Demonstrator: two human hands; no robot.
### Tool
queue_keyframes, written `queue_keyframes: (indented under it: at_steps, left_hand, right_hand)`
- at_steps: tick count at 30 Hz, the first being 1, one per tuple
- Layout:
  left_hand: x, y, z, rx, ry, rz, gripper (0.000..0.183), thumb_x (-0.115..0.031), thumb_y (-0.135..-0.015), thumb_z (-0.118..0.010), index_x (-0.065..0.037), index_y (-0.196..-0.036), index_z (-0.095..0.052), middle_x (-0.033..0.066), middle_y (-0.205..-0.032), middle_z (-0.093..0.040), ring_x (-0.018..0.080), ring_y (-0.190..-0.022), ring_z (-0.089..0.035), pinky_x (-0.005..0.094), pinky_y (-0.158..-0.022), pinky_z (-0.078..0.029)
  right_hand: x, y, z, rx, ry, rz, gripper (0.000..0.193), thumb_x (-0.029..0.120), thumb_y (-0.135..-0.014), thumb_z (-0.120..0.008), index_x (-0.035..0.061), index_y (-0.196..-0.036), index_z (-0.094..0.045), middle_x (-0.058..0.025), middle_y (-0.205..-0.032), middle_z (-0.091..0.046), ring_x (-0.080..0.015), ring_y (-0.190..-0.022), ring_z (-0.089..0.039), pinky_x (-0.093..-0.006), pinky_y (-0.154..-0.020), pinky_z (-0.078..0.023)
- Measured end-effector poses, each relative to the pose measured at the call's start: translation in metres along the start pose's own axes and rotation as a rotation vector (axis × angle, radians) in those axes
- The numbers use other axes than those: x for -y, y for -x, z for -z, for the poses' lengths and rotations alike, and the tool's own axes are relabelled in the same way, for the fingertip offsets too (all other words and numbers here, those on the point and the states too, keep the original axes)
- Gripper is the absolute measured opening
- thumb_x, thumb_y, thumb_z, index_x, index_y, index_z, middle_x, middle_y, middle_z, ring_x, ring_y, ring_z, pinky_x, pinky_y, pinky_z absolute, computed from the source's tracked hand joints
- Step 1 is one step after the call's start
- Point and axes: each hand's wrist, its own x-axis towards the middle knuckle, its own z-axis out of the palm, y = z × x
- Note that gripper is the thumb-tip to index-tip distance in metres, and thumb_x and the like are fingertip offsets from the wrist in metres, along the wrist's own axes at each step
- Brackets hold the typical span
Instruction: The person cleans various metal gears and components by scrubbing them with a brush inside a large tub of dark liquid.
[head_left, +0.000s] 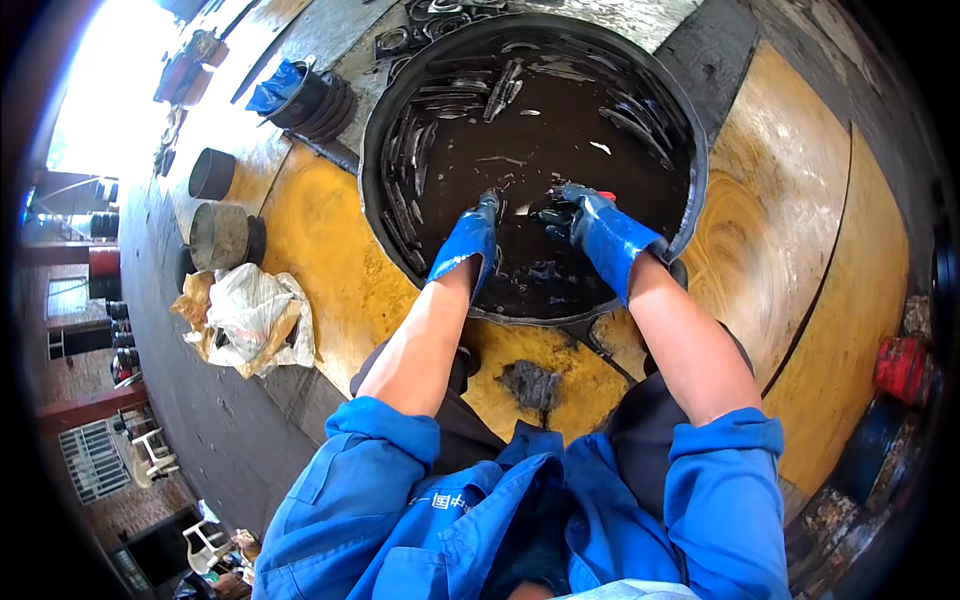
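Observation:
A large round dark tub (375, 225) holds murky brown-black liquid (540, 155). Both my hands are in blue rubber gloves and reach into it. My left hand (472, 238) dips at the fingertips into the liquid; its fingers are smeared dark and hard to make out. My right hand (598, 225) is closed around a dark, wet object (548, 214), whose kind I cannot tell. A small red piece (607, 196) shows beside its fingers. Dark, wet curved strips (505, 90) lie along the tub's inner wall, partly under the liquid.
Yellow-stained boards (330, 230) surround the tub. To the left are a white plastic bag (255, 315), a grey cylinder (218, 237) and a black bucket (300, 97) with blue material in it. A dark clump (530, 384) lies between my legs. Red and dark containers (905, 368) stand at the far right.

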Motion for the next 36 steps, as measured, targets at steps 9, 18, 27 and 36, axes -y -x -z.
queue_keyframes:
  at_steps: [9,18,27,36]
  left_hand:
    - [0.008,-0.027,-0.002,0.09,0.003,0.12,0.071,-0.056,-0.108,-0.039,-0.002,-0.154,-0.045,0.0175,-0.157,-0.049,0.0289,-0.146,-0.043,0.0352,-0.121,-0.03]
    - [0.014,-0.023,-0.005,0.023,-0.071,-0.077,0.065,-0.052,-0.109,-0.044,-0.003,-0.151,-0.051,0.0148,-0.152,-0.055,0.0285,-0.138,-0.051,0.0359,-0.118,-0.035]
    - [0.035,-0.056,-0.009,0.021,-0.042,-0.189,0.056,-0.043,-0.108,-0.051,0.002,-0.14,-0.061,0.0153,-0.139,-0.064,0.0267,-0.125,-0.059,0.0365,-0.111,-0.042]
    - [0.03,-0.045,-0.014,0.013,-0.099,-0.392,0.053,-0.04,-0.108,-0.055,0.004,-0.137,-0.062,0.0152,-0.13,-0.069,0.0253,-0.121,-0.061,0.0358,-0.109,-0.043]
  right_hand:
    - [0.022,-0.001,0.01,-0.13,0.112,-0.094,0.022,0.022,-0.099,-0.066,0.008,-0.117,-0.069,-0.0176,-0.107,-0.075,-0.0372,-0.087,-0.076,-0.0508,-0.074,-0.06]
    - [0.013,-0.001,-0.001,-0.125,-0.112,-0.084,0.022,0.022,-0.103,-0.059,0.0071,-0.119,-0.064,-0.0154,-0.105,-0.075,-0.0375,-0.086,-0.075,-0.0528,-0.069,-0.062]
    - [0.011,0.028,0.016,0.149,0.53,0.164,0.026,0.025,-0.101,-0.061,0.0067,-0.117,-0.071,-0.0124,-0.106,-0.076,-0.0292,-0.089,-0.075,-0.0455,-0.079,-0.059]
    - [-0.002,0.044,-0.004,0.11,1.837,0.564,0.027,0.019,-0.086,-0.068,0.0134,-0.112,-0.075,-0.0182,-0.113,-0.074,-0.0399,-0.104,-0.071,-0.0464,-0.089,-0.057]
